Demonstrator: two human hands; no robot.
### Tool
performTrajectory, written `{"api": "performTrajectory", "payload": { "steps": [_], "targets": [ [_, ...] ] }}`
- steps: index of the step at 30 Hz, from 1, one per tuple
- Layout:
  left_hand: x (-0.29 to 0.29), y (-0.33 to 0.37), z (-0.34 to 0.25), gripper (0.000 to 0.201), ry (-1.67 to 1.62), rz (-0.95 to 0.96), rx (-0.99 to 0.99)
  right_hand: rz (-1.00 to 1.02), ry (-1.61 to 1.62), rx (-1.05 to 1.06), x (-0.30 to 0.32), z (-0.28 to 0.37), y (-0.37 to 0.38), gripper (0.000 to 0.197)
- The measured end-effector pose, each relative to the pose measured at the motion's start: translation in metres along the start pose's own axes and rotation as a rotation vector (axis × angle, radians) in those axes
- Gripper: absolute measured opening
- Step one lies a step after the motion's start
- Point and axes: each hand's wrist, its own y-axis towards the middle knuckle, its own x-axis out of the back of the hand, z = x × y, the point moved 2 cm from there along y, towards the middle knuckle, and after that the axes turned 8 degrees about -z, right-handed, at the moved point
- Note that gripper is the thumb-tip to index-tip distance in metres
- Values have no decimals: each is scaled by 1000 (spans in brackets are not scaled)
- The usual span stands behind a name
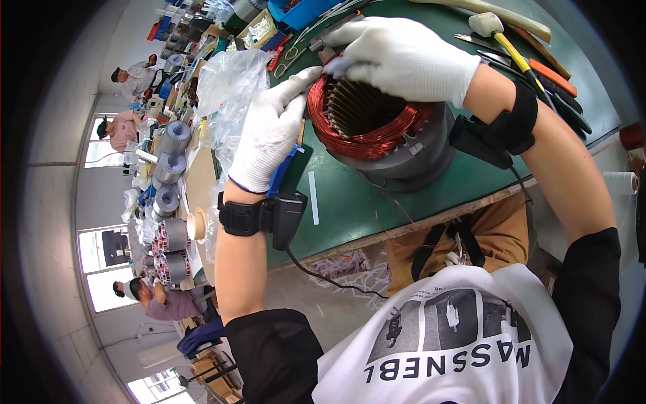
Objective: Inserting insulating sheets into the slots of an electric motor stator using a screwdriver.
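While gloved hands grip copper-wound stator point(377, 128), clear plastic bag point(229, 84) lies left.

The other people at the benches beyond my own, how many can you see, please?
3, all along the left edge: one far person in white, one person in pink below, one person in purple nearest. Others may be hidden.
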Motion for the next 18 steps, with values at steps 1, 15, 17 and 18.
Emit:
{"api": "performTrajectory", "payload": {
  "steps": [1, 15, 17, 18],
  "targets": [
    [0, -1, 0, 32, 47, -62, -16, 10, -107, 169, -3, 5, 0, 21],
    [-25, -26, 14, 24, -564, -338, 347, 142, -326, 370, -10, 4, 5, 27],
    [-29, -26, 13, 25, -554, -381, 319, 148, -318, 355, -9, 4, 5, 27],
    [-27, -27, 13, 25, -550, -382, 320, 152, -311, 342, -10, 4, 5, 26]
  ]
}}
